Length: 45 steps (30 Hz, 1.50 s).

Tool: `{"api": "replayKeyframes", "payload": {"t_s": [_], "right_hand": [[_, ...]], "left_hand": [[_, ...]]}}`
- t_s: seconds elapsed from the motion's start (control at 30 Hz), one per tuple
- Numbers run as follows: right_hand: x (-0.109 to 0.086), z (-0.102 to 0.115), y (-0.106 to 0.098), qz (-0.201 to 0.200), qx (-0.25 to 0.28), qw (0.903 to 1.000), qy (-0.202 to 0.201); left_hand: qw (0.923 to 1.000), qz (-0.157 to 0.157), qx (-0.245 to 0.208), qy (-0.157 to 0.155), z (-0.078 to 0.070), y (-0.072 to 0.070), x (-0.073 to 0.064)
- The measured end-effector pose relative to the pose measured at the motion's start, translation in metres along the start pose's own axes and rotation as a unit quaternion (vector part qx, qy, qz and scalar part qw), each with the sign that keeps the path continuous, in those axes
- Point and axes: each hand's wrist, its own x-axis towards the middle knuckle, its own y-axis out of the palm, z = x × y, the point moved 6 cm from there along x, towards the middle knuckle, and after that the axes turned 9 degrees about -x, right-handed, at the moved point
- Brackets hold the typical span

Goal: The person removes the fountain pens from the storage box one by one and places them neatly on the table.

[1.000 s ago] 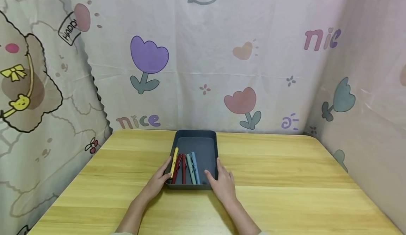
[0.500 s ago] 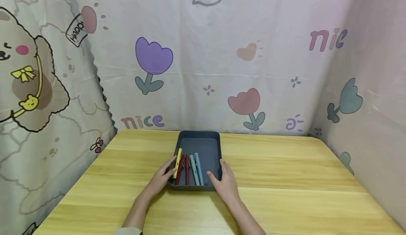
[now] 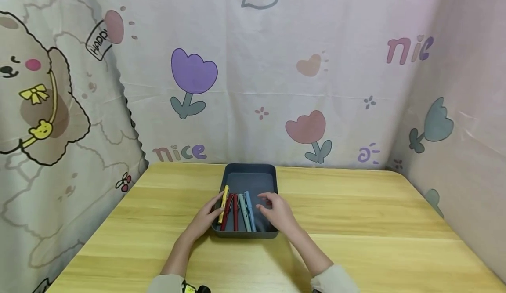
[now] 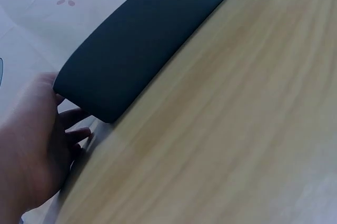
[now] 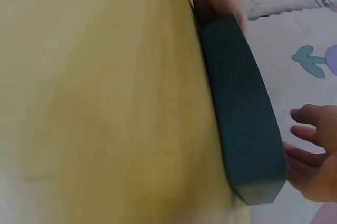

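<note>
A dark grey rectangular tray (image 3: 253, 179) sits on the table with several clip pens leaning side by side in its left part. From the left come a yellow pen (image 3: 223, 205), two dark red pens (image 3: 236, 211), a green pen (image 3: 244, 214) and a blue pen (image 3: 251, 214). My left hand (image 3: 203, 218) holds the tray's left wall, thumb over the rim near the yellow pen. In the left wrist view its fingers lie along the outside. My right hand (image 3: 278, 211) hovers over the tray's right side, fingers loosely bent and holding nothing, right of the blue pen.
The light wooden table (image 3: 356, 209) stretches out on both sides of the tray. Behind it hangs a pale printed cloth (image 3: 253, 64) with tulips and hearts; similar cloth hangs at left and right.
My right hand has let go of the tray's right wall and risen inward over it, towards the pens. My left hand stays on the left wall. The head view has shifted slightly.
</note>
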Motion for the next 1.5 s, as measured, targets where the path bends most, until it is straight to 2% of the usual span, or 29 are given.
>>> {"api": "replayKeyframes", "payload": {"t_s": [0.17,0.3,0.57,0.83,1.07,1.23,1.33,1.5], "right_hand": [[0.009,-0.002,0.015,0.101,0.025,0.9943,0.023],[0.012,-0.003,0.026,0.147,0.039,0.9876,0.04],[0.012,-0.005,0.039,0.151,0.041,0.9862,0.054],[0.013,0.001,0.044,0.136,-0.016,0.9898,0.037],[0.015,0.002,0.043,0.133,-0.02,0.9891,0.06],[0.017,-0.006,0.039,0.148,0.046,0.9815,0.112],[0.016,-0.009,0.037,0.16,0.095,0.9725,0.14],[0.014,-0.011,0.037,0.172,0.15,0.9595,0.165]], "left_hand": [[1.0,0.0,0.003,0.0,0.001,0.002,0.001],[1.0,0.002,-0.001,0.004,0.003,0.001,0.002],[1.0,0.003,0.001,0.004,0.002,0.002,0.002],[1.0,-0.001,-0.005,0.001,0.001,0.0,0.001],[1.0,-0.008,-0.004,0.001,0.0,0.0,0.001],[0.9999,-0.004,-0.009,0.005,0.0,0.001,0.001],[1.0,-0.008,-0.006,0.0,0.0,0.001,0.001],[1.0,-0.007,-0.001,-0.003,0.001,0.001,0.001]]}}
